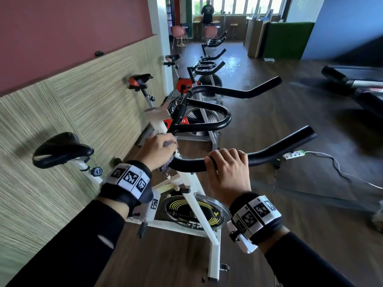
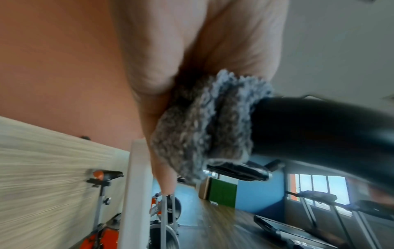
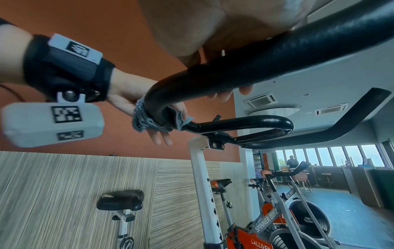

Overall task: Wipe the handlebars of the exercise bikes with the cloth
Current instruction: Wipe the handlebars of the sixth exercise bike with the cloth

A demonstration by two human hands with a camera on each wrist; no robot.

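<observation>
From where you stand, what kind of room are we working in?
Most likely a gym: a row of exercise bikes lines the wall, a treadmill stands opposite, and the left hand holds a cloth round a handlebar.

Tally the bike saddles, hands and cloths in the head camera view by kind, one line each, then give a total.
Bike saddles: 3
Hands: 2
Cloth: 1
Total: 6
</observation>
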